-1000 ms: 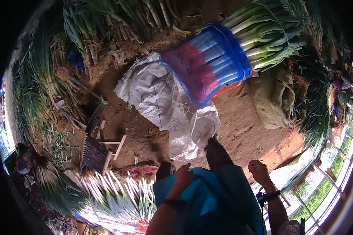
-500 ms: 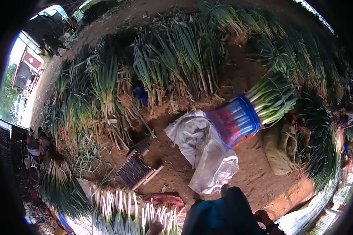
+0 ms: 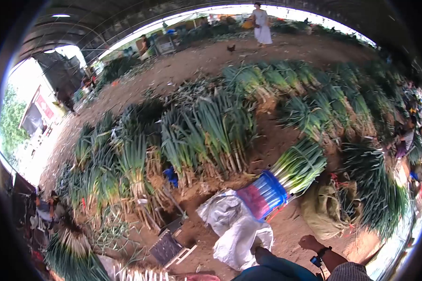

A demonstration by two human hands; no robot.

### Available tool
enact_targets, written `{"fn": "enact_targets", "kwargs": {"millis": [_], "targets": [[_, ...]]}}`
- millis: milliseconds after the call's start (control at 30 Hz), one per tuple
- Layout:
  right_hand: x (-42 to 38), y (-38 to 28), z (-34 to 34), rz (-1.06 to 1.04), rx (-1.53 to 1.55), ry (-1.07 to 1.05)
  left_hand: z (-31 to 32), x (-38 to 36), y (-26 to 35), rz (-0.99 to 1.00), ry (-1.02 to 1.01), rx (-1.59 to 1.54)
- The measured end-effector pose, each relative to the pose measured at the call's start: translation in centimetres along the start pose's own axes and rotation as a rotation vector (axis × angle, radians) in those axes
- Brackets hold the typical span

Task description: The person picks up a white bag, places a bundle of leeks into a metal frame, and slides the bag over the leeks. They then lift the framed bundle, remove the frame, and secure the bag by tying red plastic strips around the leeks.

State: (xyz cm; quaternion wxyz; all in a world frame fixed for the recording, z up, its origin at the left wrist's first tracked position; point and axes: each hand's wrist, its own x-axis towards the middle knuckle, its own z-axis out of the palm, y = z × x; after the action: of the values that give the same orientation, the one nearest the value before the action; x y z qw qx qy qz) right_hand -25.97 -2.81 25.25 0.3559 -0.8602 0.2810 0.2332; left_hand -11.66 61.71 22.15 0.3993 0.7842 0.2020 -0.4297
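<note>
My right hand (image 3: 311,242), with a dark band on the wrist, hangs over the bare soil at the lower right. Its fingers are curled closed, and nothing shows in them. It is nearest to an olive-brown sack (image 3: 324,213), without touching it. My left hand is out of view. In front of my legs (image 3: 279,269) lies a crumpled white woven sack (image 3: 229,213). Against it rests a blue-rimmed crate (image 3: 275,189), and a tied bundle of leeks (image 3: 300,166) lies at its far end.
Upright leek bundles (image 3: 211,136) line the ground ahead. A low stool with a woven seat (image 3: 166,250) stands at the lower left. More leeks (image 3: 377,182) lie on the right. A person in white (image 3: 261,25) is far ahead; another person (image 3: 404,140) is at right.
The view has tilted up, bringing the roof and the far person into sight. My left hand has dropped out of the frame. My right hand now shows farther up, with its forearm.
</note>
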Motion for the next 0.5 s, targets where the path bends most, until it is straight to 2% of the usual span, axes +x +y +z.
{"fn": "enact_targets", "kwargs": {"millis": [100, 200, 333, 367, 433, 467, 500], "targets": [[0.1, -1.0, -1.9, 0.009, 0.003, 0.046, 0.9, 1.0, 2.4, 0.061, -0.021, -0.013], [-0.3, -0.8, -0.9, -0.097, -0.178, 0.22, 1.2, 0.7, 1.2, 0.1, -0.03, -0.038], [-5.5, -2.3, 2.2, -0.074, -0.065, -0.025, 1.7, -1.3, -5.1, 0.078, -0.03, -0.066], [-6.6, -1.5, 4.4, -0.107, -0.151, 0.059, 2.0, -1.9, -6.9, 0.061, -0.036, -0.066], [-10.3, 1.0, 6.8, -0.172, -0.222, 0.048, 2.6, -3.3, -10.6, 0.028, -0.042, -0.054], [-12.5, 2.2, 7.6, -0.202, -0.257, 0.036, 2.9, -3.8, -12.6, 0.01, -0.045, -0.048], [-14.5, 3.5, 8.1, -0.283, -0.476, -0.062, 3.3, -4.4, -14.5, -0.011, -0.048, -0.033]]}}
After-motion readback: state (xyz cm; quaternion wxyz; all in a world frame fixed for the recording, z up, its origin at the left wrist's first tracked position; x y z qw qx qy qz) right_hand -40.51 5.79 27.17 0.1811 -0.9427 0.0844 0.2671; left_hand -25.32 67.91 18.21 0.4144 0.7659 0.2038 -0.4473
